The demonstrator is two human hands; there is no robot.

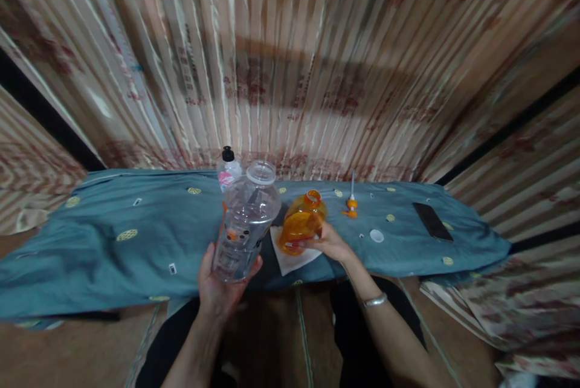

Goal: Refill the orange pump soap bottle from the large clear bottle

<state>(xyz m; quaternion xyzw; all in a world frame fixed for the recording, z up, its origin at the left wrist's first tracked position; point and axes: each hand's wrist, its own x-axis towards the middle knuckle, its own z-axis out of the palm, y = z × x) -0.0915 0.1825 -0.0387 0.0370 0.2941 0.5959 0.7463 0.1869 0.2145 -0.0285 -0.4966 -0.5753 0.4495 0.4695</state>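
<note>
My left hand (222, 285) is closed around the lower part of a large clear plastic bottle (247, 219), which has no cap and leans slightly to the right. In my right hand (328, 243) is an orange see-through bottle (301, 222), gripped by its side, its mouth uncovered. Beneath the orange bottle lies a white cloth or tissue (294, 261). An orange pump top (351, 205) with a thin tube rests on the cover to the right. Near it is a small round white cap (376, 236). Whether either bottle contains liquid I cannot tell.
Behind the clear bottle stands a smaller bottle (229, 170) with a black top and pink label. A dark phone (432, 221) lies on the right of the blue patterned cover (149, 213). Striped curtains (281, 74) hang behind, with dark poles on both sides.
</note>
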